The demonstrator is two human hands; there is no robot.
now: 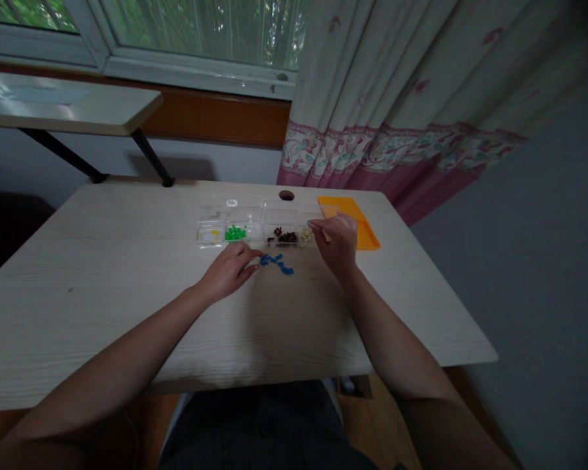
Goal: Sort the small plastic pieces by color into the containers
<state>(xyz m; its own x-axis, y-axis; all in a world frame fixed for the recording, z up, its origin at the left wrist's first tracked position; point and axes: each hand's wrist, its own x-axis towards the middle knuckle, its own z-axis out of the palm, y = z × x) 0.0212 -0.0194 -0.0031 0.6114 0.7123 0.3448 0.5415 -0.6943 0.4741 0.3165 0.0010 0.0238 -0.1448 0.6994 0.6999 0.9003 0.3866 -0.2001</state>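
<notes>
My left hand (231,270) rests on the table at the left end of a scatter of small blue pieces (287,269). Its index finger reaches the nearest blue piece, with the thumb held apart below. My right hand (340,243) is over the right end of a clear plastic compartment box (262,230), thumb and index finger pinched together. Anything between those fingertips is too small to make out. Just left of them lie cream pieces (306,234). Other compartments hold dark brown pieces (287,237), bright green pieces (236,233) and a few yellow pieces (214,234).
An orange tray (367,236) lies partly behind my right hand. A round hole (287,195) pierces the table (127,274) near its back edge. At the back left stands a raised shelf (102,114) on black legs. A curtain (343,150) hangs behind.
</notes>
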